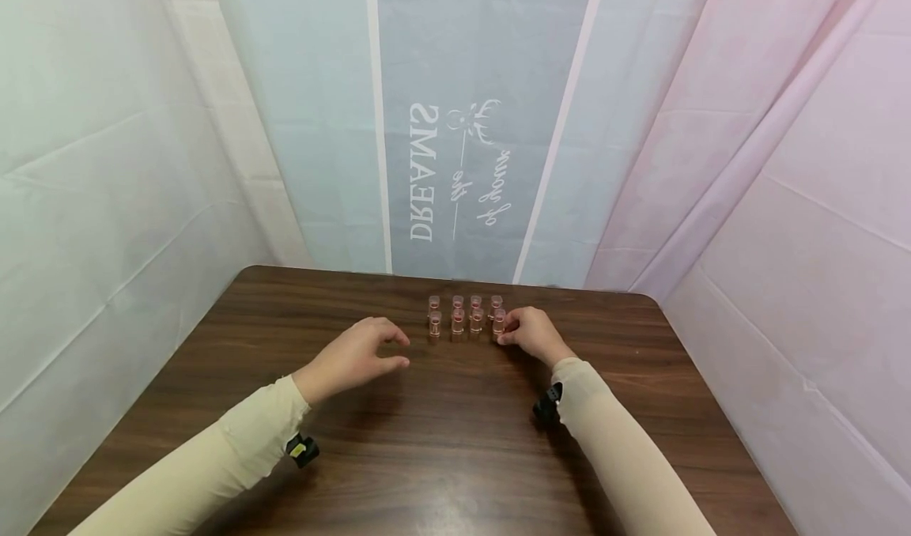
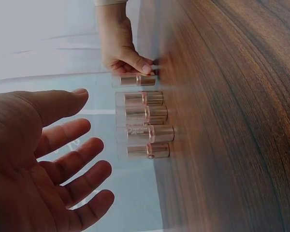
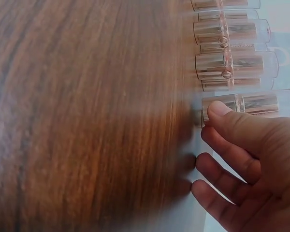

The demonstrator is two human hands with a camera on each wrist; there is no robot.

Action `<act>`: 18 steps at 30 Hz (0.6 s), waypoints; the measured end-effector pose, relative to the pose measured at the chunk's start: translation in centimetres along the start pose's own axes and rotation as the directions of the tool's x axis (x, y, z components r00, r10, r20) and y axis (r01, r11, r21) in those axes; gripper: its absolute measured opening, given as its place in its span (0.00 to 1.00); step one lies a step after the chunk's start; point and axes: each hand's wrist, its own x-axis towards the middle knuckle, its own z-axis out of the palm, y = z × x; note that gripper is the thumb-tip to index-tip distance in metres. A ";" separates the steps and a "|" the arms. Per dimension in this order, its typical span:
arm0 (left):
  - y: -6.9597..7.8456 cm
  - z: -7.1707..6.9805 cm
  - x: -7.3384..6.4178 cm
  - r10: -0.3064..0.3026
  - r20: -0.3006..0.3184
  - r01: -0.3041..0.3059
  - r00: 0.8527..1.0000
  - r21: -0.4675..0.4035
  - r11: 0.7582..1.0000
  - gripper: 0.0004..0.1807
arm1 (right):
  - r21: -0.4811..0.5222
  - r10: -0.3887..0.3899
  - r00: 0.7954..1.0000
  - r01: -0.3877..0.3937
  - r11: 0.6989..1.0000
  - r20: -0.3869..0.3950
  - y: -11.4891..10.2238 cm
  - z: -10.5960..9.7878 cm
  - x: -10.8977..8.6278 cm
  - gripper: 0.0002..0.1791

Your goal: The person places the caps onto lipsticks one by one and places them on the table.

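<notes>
Several lipsticks (image 1: 458, 322) in rose-gold tubes with clear caps stand upright in two rows near the table's far edge. My right hand (image 1: 535, 333) pinches the lower part of the front row's rightmost lipstick (image 1: 500, 319) between thumb and index finger. In the right wrist view, that lipstick (image 3: 261, 102) stands a small gap away from its neighbours, the other fingers spread beside it. My left hand (image 1: 356, 356) hovers left of the rows, holding nothing; its fingers (image 2: 82, 183) are spread and slightly bent, and the thumb is apart from them.
The dark wood-grain table (image 1: 441, 441) has rounded far corners. Behind it hangs a blue-grey curtain (image 1: 470, 46) with mirrored lettering, and pale cloth (image 1: 818, 243) closes in the sides. A small black device (image 1: 546, 406) is strapped at each wrist.
</notes>
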 end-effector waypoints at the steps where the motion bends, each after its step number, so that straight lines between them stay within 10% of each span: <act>1: 0.1 0.0 0.0 -0.003 0.001 0.003 1.000 0.001 1.000 0.14 | -0.001 0.000 1.000 0.000 1.000 -0.001 0.0 0.0 0.0 0.10; 18: -0.3 0.0 0.3 0.001 0.009 -0.002 1.000 0.018 1.000 0.14 | -0.046 -0.027 1.000 0.027 0.999 -0.007 0.3 0.3 1.0 0.10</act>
